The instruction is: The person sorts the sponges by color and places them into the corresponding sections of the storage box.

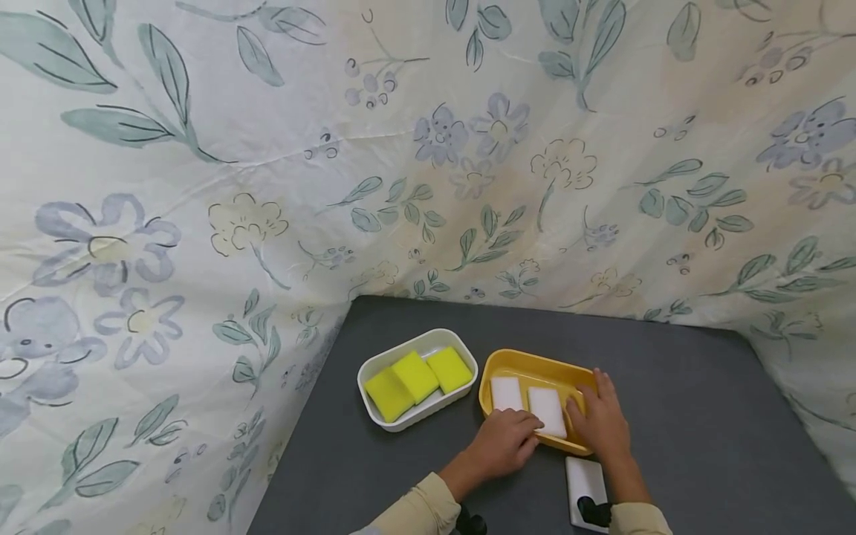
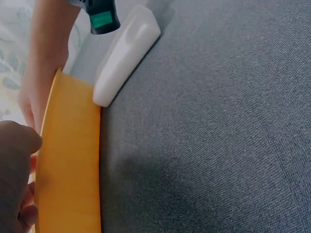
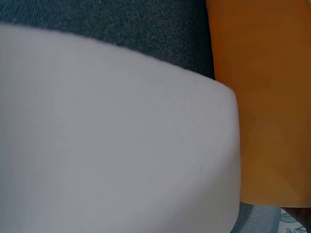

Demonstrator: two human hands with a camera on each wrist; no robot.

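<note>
A yellow tray holds two white rectangular sponges. My left hand is over its near rim, fingertips at the lower edge of the right-hand sponge; in the left wrist view its thumb lies along the tray's top edge, and I cannot tell whether the bent fingers pinch anything. My right hand reaches over the tray's right end, thumb inside and fingers extended at the far right corner. Below my right wrist lies a smooth white slab, its end against the tray's outer wall.
To the left of the yellow tray stands a white tray with three yellow sponges in a row, two overlapping. Both trays rest on a dark grey cloth-covered table. Floral fabric hangs behind and at the sides.
</note>
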